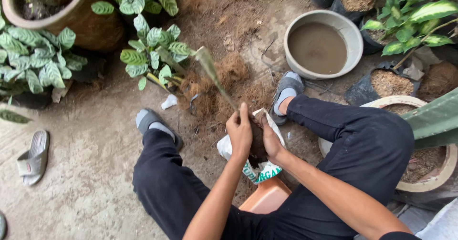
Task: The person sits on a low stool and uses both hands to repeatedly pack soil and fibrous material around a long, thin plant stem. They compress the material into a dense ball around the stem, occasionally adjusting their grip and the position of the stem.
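The plant (210, 73), a single long green leaf on a thin stalk, rises tilted up and to the left out of a white bag (260, 171) held low between the person's knees; the left hand (240, 132) is closed round the base of the stalk, where it meets a dark clump of soil at the bag's mouth; the right hand (271, 140) cups that clump from the other side, fingers curled on it and on the bag's edge; how tightly it grips I cannot tell, since the soil hides the fingertips. Just beyond the hands lies a heap of brown fibre (224, 92), spread over the ground beside a spotted-leaf plant (152, 54); farther off stands a grey basin (323, 43) of muddy water, well apart from the bag; a terracotta pot (424, 163) of soil sits by the right knee, and a loose sandal (33, 156) lies far to the left. By my judgement the step in hand is settling the root ball into the bag, about midway, the plant not yet standing on its own; the next move seems to call for holding the stalk upright with one hand while the other presses soil in round it, gently, as the stalk looks thin and apt to bend.
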